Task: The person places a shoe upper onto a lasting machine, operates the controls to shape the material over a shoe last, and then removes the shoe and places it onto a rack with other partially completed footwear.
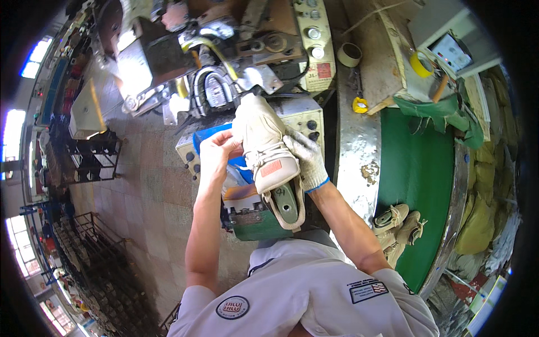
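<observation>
A beige lace-up shoe upper (261, 128) is held in front of me, its toe end towards the metal clamp parts of a machine (216, 90). A green shoe last (285, 203) shows in the opening at its near end. The bare fingers of my left hand (216, 153) are pinched at the shoe's left side. On the opposite side, my right hand (306, 158), in a pale knitted glove with a blue cuff, curls round the shoe. Part of each hand's fingertips is hidden by the shoe.
Right of me runs a green conveyor belt (415, 168) with several beige shoes (400, 227) on it. A control panel with knobs (314, 48) flanks the machine. A wooden bench (377, 62) carries a yellow tape roll (421, 64). Dark racks (95, 160) stand to the left.
</observation>
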Motion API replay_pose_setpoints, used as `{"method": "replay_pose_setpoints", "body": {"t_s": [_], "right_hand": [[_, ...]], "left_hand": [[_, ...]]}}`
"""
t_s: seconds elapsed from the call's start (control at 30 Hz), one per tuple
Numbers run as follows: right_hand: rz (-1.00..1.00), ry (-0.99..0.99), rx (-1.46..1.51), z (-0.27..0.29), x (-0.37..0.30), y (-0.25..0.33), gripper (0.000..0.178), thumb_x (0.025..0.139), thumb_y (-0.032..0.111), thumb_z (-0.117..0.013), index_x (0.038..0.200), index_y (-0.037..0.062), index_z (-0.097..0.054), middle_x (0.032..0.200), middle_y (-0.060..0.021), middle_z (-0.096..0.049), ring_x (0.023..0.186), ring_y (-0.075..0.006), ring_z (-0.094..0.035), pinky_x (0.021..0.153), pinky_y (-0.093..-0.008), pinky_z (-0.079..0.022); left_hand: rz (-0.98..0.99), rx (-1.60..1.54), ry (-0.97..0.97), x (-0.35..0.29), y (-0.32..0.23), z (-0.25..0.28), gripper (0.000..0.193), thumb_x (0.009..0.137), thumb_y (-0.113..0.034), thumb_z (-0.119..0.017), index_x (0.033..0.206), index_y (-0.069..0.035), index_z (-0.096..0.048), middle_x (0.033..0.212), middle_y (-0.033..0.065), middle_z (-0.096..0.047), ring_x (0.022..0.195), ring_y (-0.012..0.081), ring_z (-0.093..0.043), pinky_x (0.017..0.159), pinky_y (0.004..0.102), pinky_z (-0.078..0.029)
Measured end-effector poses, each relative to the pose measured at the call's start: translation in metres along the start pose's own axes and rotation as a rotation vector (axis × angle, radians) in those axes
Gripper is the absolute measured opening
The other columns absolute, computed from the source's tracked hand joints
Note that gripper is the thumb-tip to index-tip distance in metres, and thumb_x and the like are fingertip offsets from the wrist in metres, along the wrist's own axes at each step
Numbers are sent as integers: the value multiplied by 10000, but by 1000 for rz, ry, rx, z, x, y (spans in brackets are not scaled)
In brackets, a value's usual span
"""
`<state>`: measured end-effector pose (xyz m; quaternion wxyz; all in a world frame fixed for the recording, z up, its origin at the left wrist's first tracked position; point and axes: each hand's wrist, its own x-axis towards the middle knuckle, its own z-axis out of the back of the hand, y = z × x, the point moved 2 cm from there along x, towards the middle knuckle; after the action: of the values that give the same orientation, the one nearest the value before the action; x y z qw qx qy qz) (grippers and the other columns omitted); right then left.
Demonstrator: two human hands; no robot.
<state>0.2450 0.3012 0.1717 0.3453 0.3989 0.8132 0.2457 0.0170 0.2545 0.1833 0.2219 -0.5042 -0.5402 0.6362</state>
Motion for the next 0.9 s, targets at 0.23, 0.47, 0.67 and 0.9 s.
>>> {"method": "replay_pose_setpoints", "body": {"t_s": [0.23, 0.47, 0.67, 0.9], "right_hand": [[456, 100, -495, -52, 59, -32, 341, 1003, 137, -654, 1300, -31, -657, 1248, -132, -694, 1098, -170, -667, 934, -287, -557], [623, 74, -435, -76, 110, -55, 358, 931, 146, -729, 1251, -10, -688, 1177, -133, -717, 1011, -197, -703, 865, -312, -580], [234, -112, -47, -83, 111, -64, 308, 928, 180, -739, 1175, -3, -730, 1123, -132, -738, 958, -209, -724, 840, -319, -593], [86, -233, 90, -92, 106, -66, 330, 876, 223, -821, 1038, -57, -751, 966, -100, -745, 840, -166, -682, 765, -301, -544]], "left_hand": [[-189, -180, -201, 18, -20, 54, 481, 827, 110, -719, 1296, 82, -620, 1097, 170, -743, 912, 194, -737, 769, 286, -614], [-336, -382, -206, 34, -29, 61, 504, 838, 91, -713, 1325, 109, -583, 1191, 208, -718, 1000, 208, -730, 830, 257, -594], [-12, -526, 38, 29, 31, 37, 399, 1051, -245, -562, 1333, 35, -595, 1190, 123, -707, 1046, 194, -696, 927, 343, -576], [-98, -377, 134, 51, 54, 49, 374, 1073, -279, -551, 1256, 36, -636, 1133, 121, -717, 952, 168, -716, 834, 300, -595]]}}
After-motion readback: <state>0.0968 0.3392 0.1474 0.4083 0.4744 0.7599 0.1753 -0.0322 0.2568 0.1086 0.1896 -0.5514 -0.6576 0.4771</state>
